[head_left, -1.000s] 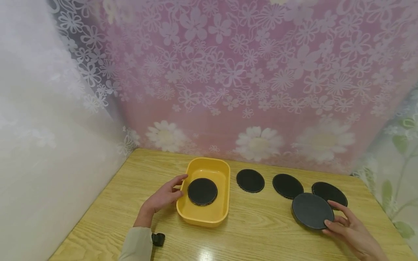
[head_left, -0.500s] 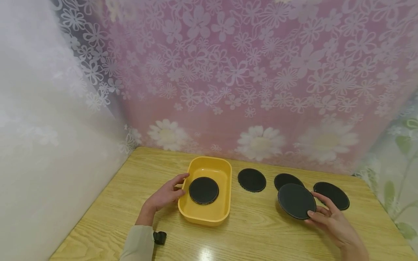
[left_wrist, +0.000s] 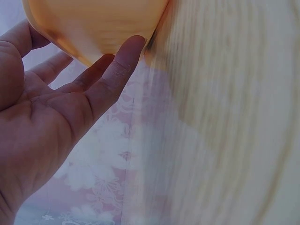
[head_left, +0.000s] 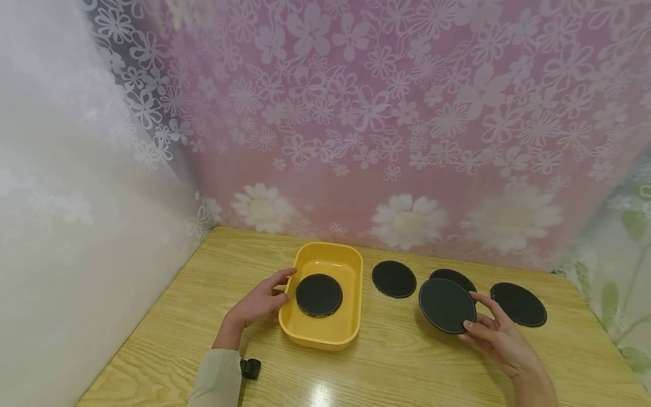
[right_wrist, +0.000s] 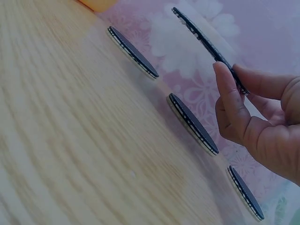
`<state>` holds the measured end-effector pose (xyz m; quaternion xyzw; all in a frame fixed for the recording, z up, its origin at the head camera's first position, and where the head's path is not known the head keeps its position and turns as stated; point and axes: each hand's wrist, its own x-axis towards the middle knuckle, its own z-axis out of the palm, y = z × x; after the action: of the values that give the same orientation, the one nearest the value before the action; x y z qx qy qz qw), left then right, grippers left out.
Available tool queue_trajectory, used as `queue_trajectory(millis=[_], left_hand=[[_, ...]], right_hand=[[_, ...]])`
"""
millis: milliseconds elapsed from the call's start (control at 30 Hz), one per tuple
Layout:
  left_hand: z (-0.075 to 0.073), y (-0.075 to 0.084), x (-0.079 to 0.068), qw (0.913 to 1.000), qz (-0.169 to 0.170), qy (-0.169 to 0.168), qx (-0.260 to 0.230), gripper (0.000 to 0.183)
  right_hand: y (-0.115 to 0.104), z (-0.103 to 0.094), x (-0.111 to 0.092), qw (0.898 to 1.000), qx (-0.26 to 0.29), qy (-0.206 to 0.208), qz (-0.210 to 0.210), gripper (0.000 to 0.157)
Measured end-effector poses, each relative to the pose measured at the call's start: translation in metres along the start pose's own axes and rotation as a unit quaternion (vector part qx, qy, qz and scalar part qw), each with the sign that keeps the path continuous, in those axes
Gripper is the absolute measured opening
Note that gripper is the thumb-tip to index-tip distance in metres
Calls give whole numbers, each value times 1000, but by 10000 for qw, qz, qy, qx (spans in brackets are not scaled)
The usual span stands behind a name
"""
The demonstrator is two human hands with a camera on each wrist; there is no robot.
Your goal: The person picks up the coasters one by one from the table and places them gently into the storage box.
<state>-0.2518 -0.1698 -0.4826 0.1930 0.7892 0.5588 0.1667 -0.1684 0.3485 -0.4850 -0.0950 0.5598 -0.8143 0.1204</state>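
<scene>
My right hand [head_left: 503, 339] pinches a round black coaster [head_left: 447, 305] with a stitched edge between thumb and fingers. The coaster is held above the table, tilted, and overlaps another black coaster [head_left: 454, 277] in the head view. The right wrist view shows this held coaster [right_wrist: 201, 40] edge-on, raised off the wood. My left hand [head_left: 259, 302] rests against the left side of a yellow tray [head_left: 356, 308], its fingers spread along the rim. One black coaster [head_left: 319, 295] lies flat in that tray. In the left wrist view, extended fingers touch the outer wall of the tray [left_wrist: 98, 23].
A black coaster [head_left: 394, 279] lies just right of the tray, and another [head_left: 519, 304] lies at the far right. A black clip-like piece [head_left: 250, 368] sits by the left sleeve [head_left: 216, 379]. Floral cloth [head_left: 325, 124] hangs behind the wooden table [head_left: 386, 362].
My right hand has carried the pinched coaster leftward and slightly up, away from the rightmost coaster toward the middle one. My left hand stays at the tray's side.
</scene>
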Motion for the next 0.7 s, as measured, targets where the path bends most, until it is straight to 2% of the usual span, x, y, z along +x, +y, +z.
queue_trajectory(millis=[133,367,700], left_hand=[[-1,0,0,10000,-12,23,20,63],[-1,0,1,10000,-12,41,44,64],[0,-1,1,10000,-30,58,56,64]], right_hand=[[2,4,4,10000,-58,-32,-14,66],[7,11,11,9990,-110,-323,-287,67],[11,27,22,9992,-211,-332,-124,66]])
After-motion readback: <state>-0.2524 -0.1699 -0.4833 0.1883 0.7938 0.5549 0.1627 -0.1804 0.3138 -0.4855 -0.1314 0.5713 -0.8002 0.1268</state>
